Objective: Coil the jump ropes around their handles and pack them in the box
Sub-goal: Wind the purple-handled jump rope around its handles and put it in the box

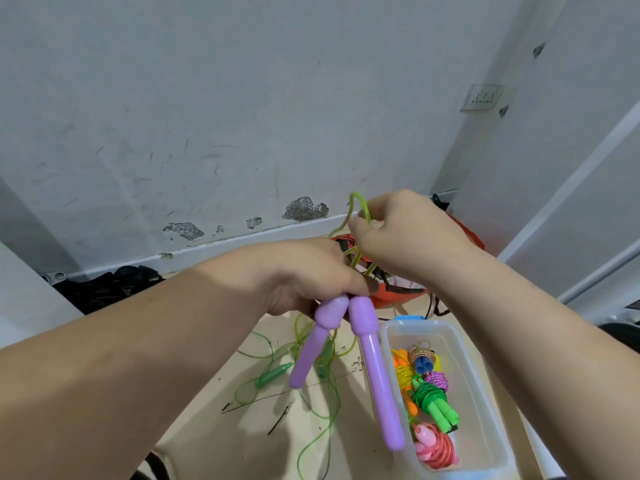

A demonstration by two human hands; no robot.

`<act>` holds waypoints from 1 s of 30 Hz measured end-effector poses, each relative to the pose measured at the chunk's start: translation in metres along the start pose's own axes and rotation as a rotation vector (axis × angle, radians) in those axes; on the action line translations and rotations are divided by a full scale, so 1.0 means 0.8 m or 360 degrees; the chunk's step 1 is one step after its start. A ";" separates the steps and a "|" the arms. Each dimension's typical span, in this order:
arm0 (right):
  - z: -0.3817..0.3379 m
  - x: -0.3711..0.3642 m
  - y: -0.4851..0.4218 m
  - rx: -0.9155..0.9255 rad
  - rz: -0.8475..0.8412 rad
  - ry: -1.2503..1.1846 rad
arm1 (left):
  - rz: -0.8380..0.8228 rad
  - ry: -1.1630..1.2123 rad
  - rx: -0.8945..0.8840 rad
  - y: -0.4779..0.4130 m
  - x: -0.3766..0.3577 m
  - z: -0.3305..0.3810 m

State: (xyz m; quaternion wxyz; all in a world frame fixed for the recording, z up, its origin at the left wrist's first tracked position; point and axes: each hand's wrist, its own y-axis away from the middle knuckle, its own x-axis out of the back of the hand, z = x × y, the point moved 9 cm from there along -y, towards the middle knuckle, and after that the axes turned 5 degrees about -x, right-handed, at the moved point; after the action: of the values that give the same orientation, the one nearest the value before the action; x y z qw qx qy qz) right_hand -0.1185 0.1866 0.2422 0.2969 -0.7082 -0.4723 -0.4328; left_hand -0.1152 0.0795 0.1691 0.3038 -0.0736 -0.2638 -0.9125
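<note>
Now, from the left: a green-handled rope [273, 374] lies loose on the floor, uncoiled. My left hand [304, 271] grips both purple handles [377, 382] by their heads, with the shafts hanging down. Above it, my right hand [408, 233] pinches a loop of green cord [356, 202] (I judge the winding barely begun). Next I must lay that loop round the handles, keeping the cord taut. Coiled ropes [433, 400] sit in the box [415, 324], far right.
</note>
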 end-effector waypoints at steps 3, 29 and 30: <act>0.017 -0.032 0.010 -0.0171 -0.0356 -0.0465 | 0.0197 0.0044 0.0008 -0.002 0.019 -0.009; -0.048 -0.116 0.089 -0.0169 -0.1558 -0.1710 | 0.0980 0.1003 -0.0061 0.023 0.110 -0.018; -0.048 -0.115 0.088 -0.0171 -0.1572 -0.1738 | 0.0943 0.0934 -0.0051 0.023 0.113 -0.018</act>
State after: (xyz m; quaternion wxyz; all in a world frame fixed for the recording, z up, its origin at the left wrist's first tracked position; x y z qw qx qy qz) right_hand -0.0825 0.0902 0.1764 -0.2449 -0.5412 -0.7948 -0.1244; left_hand -0.1767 0.0134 0.1916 0.6142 0.1122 -0.1193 -0.7719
